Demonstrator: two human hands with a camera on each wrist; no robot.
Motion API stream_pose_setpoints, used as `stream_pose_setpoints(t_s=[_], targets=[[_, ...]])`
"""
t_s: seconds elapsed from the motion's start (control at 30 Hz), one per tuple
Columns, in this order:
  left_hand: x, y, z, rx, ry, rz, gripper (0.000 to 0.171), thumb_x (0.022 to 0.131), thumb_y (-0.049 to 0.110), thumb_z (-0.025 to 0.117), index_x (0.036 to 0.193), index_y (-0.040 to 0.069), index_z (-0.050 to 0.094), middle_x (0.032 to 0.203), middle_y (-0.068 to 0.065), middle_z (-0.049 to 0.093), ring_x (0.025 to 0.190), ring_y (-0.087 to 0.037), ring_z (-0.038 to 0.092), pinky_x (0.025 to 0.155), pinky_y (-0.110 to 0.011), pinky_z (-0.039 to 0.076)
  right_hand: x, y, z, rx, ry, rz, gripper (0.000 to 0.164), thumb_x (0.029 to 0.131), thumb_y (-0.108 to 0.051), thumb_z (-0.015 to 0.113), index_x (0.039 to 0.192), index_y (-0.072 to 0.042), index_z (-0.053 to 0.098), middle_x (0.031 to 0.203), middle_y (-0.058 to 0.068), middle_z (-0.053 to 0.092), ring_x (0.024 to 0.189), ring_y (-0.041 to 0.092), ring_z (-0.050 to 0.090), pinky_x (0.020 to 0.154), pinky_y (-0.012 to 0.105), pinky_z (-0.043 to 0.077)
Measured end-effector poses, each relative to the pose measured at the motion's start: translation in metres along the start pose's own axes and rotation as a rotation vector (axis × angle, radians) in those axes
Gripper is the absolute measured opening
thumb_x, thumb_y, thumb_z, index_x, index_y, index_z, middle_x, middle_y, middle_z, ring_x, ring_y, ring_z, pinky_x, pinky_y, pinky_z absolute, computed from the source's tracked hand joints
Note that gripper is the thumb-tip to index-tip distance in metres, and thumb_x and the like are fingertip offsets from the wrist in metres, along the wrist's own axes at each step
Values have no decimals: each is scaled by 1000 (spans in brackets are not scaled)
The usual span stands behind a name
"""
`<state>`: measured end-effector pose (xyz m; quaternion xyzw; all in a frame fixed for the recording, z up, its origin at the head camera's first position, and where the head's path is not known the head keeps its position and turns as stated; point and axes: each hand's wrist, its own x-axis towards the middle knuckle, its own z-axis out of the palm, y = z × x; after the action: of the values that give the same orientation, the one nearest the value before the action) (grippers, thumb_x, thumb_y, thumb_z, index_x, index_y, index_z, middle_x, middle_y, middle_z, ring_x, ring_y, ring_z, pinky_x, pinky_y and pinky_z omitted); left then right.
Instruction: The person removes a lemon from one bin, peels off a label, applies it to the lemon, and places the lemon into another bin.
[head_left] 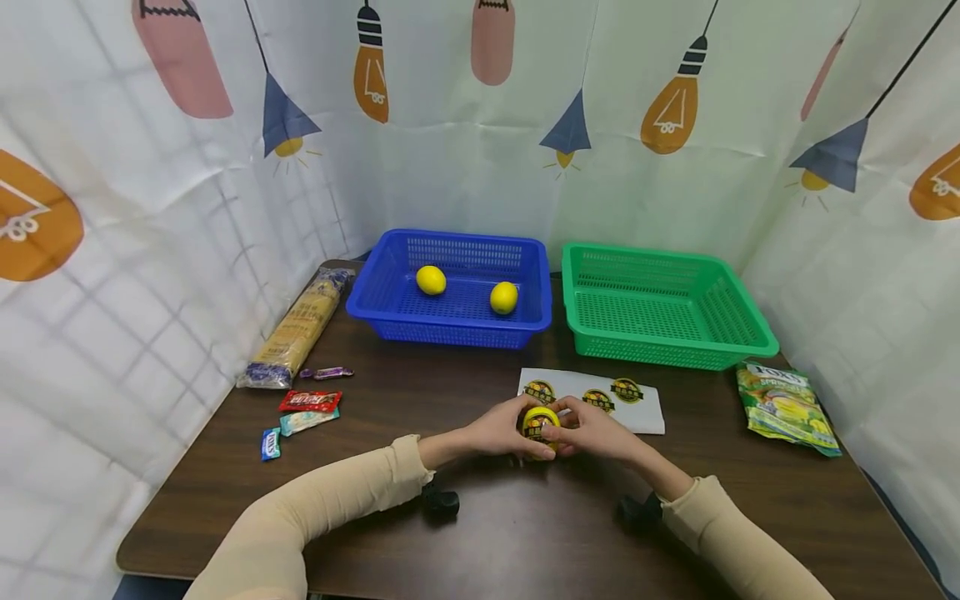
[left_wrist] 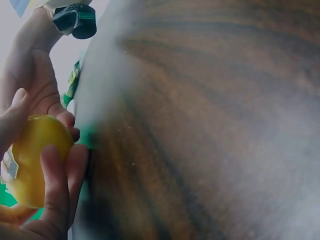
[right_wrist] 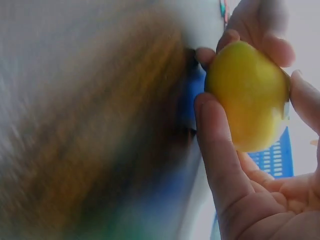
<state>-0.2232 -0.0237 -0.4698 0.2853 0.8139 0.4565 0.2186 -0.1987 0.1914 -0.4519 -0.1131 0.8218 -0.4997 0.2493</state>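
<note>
Both hands hold a yellow lemon (head_left: 535,412) over the near middle of the table. A round black-and-yellow sticker (head_left: 538,428) lies on the side of the fruit facing the head camera. From the left, the left hand (head_left: 498,429) grips it between thumb and fingers. On the other side the right hand (head_left: 600,433) grips it too, its thumb at the sticker. In the right wrist view the lemon (right_wrist: 247,100) sits between the fingertips of both hands. Just behind the hands lies a white sheet (head_left: 643,410) bearing several similar stickers (head_left: 627,389).
A blue basket (head_left: 450,331) with two lemons (head_left: 504,297) stands at the back, beside a green basket (head_left: 645,348). At left lie a long clear packet (head_left: 300,325) and several small wrapped sweets (head_left: 310,401). A green-and-yellow bag (head_left: 787,406) lies at right.
</note>
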Motion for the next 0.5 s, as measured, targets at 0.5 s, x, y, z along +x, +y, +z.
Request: stream_pose_setpoints(t_s=[0.5], targets=[[-6, 4, 2, -96, -71, -21, 75, 77, 28, 86, 137, 11, 45, 124, -8, 60, 90, -9, 63, 80, -20, 54, -4, 0, -7, 22, -74, 36, 59, 93, -39, 68, 130, 5, 54, 113, 15, 70, 94, 13, 67, 82, 33, 62]])
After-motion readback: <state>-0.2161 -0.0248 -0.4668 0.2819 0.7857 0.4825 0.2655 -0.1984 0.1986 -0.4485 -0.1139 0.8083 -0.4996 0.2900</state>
